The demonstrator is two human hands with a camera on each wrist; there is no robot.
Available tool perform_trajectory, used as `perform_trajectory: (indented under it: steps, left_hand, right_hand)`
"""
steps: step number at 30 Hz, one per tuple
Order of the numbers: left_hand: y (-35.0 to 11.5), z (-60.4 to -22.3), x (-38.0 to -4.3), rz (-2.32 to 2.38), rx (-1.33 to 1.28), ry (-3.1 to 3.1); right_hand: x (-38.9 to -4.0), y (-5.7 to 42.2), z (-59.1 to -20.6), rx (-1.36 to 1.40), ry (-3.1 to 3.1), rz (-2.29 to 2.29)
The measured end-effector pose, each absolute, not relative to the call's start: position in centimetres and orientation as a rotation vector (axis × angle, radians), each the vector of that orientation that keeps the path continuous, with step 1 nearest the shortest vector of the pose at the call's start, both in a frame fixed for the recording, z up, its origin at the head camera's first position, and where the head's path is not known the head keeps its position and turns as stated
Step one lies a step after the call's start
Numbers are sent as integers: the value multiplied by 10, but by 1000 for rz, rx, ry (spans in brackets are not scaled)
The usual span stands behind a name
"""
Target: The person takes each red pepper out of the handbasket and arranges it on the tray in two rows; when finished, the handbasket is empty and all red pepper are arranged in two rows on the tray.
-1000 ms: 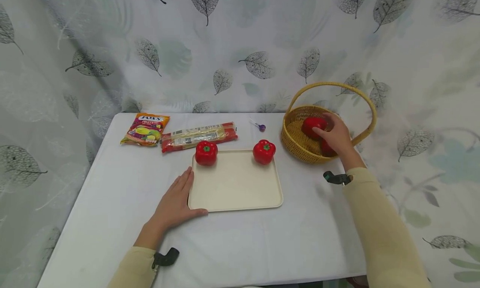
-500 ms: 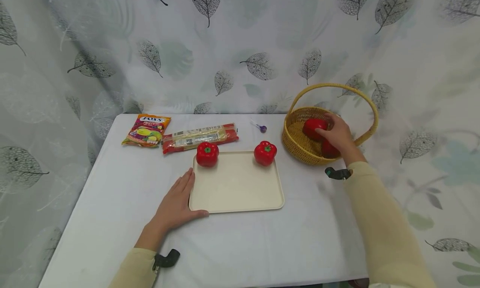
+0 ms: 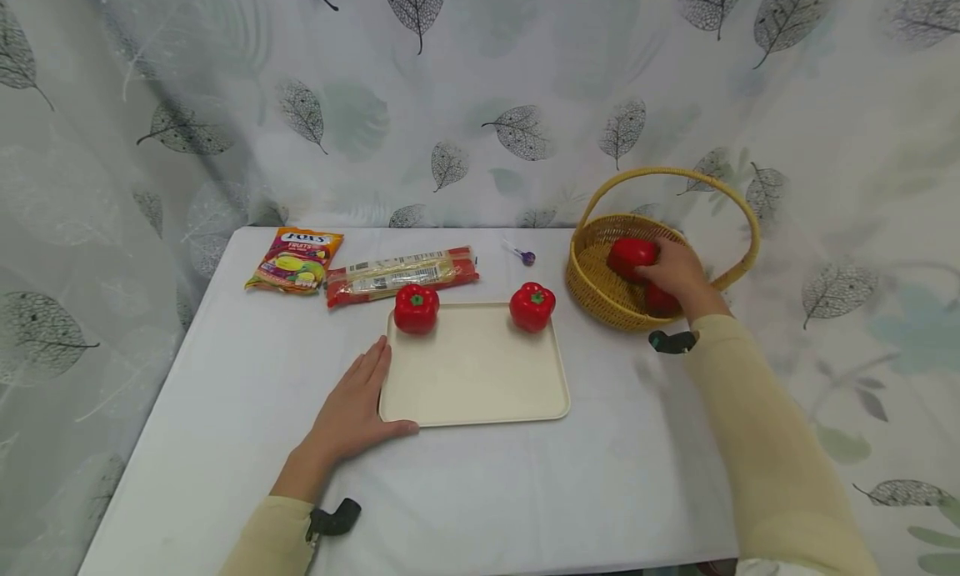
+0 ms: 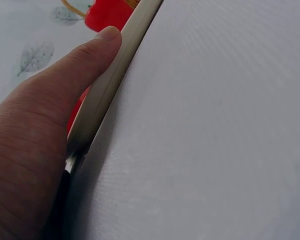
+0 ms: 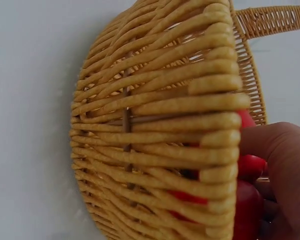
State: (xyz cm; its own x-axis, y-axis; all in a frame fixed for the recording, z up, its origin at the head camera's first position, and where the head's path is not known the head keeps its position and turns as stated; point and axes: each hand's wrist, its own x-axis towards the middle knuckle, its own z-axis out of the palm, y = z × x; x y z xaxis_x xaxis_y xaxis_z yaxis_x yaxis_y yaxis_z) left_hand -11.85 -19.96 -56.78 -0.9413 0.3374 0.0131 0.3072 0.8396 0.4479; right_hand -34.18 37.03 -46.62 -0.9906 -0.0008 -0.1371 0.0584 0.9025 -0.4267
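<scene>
My left hand (image 3: 351, 409) rests at the near left corner of a cream tray (image 3: 476, 372), fingers straight along its left side and thumb on the near edge. In the left wrist view the thumb (image 4: 92, 55) lies against the tray's rim (image 4: 102, 92). Two red bell peppers sit on the tray, one at the far left (image 3: 416, 309) and one at the far right (image 3: 532, 307). My right hand (image 3: 677, 274) reaches into a wicker basket (image 3: 588, 297) and grips a red bell pepper (image 3: 628, 257). Another red pepper (image 3: 660, 303) lies beneath that hand, partly hidden.
A Fox's candy bag (image 3: 294, 261) lies at the table's far left. Beside it is a long red-and-clear packet (image 3: 401, 276), just behind the tray. A small purple-tipped item (image 3: 527, 257) lies left of the basket. The basket's tall handle (image 3: 667, 172) arches over its opening.
My right hand's fingers have closed in around the pepper inside the basket. The left hand and tray hold their places; the head view has shifted slightly.
</scene>
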Motion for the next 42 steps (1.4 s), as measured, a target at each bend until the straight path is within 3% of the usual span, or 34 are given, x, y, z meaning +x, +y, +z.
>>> perform_trajectory:
  steps: [23, 42]
  left_hand:
    - [-200, -569, -119, 696, 524, 2958]
    - [-199, -565, -118, 697, 514, 2939]
  right_hand:
    - [-341, 357, -468, -85, 3008, -788]
    - [-316, 341, -467, -90, 3067, -1114]
